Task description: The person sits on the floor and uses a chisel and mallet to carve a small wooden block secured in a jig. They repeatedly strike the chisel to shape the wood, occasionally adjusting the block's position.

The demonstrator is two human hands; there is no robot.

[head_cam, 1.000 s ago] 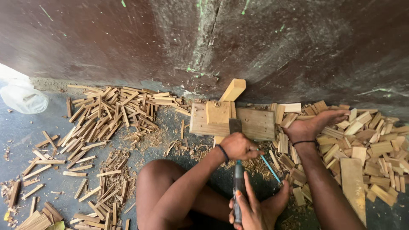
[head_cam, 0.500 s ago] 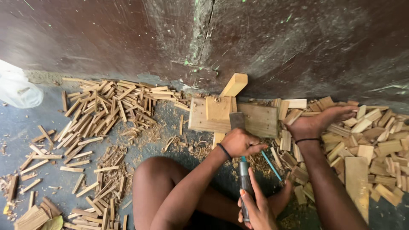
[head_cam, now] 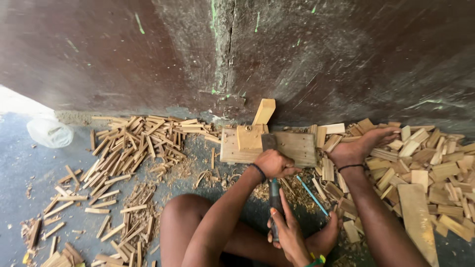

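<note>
Three hands are counted. The left hand [head_cam: 274, 163] is closed around the upper end of a dark metal blade [head_cam: 273, 198], whose long axis runs from that hand down toward the viewer, its far tip resting against the wooden block [head_cam: 297, 147] just beyond the knuckles. A co-worker's hand [head_cam: 287, 232], nearer the viewer, is wrapped around the blade's lower end. The right hand [head_cam: 363, 146] is laid flat and open, fingers spread, on the heap of short wood pieces [head_cam: 425, 168] to its right; nothing is held. One thin blue stick [head_cam: 311, 195] lies between the two forearms, slanting. One crumpled clear plastic bag [head_cam: 48, 131] lies far left of the left hand, beyond a pile of split slats [head_cam: 128, 148] on the floor.
</note>
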